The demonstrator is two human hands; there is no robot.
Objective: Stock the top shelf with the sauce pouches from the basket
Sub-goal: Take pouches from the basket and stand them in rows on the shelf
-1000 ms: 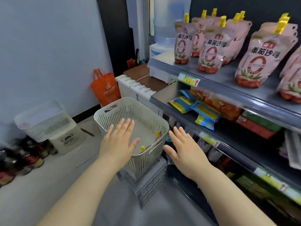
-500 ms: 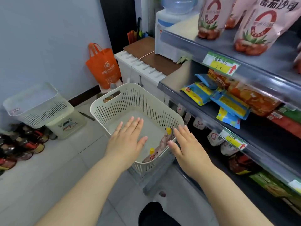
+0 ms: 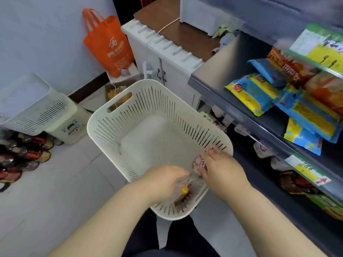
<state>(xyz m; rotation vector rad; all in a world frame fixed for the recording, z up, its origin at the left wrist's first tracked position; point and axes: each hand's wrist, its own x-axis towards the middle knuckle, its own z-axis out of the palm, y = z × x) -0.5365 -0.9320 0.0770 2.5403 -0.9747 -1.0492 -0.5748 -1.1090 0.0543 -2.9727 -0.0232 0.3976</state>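
Two hands are seen inside the white slatted basket (image 3: pixel 111 132), at the lower centre of the frame. The left hand (image 3: pixel 163 179) is curled round a sauce pouch (image 3: pixel 182 193) whose yellow cap is pointed toward the bottom of the frame; this pouch is held low in the basket's near corner. The right hand (image 3: pixel 222 167) is closed on a second pouch (image 3: pixel 199 162), pink and white, just beside the basket's right wall. Both grips are blurred, so exact finger placement cannot be told. Blue and yellow packets (image 3: pixel 259 93) are laid on a grey shelf (image 3: pixel 206 90) at the right of the frame. An orange bag (image 3: pixel 109 43) is propped against the wall at the upper left, and another white basket (image 3: pixel 31 108) is set at the left edge.
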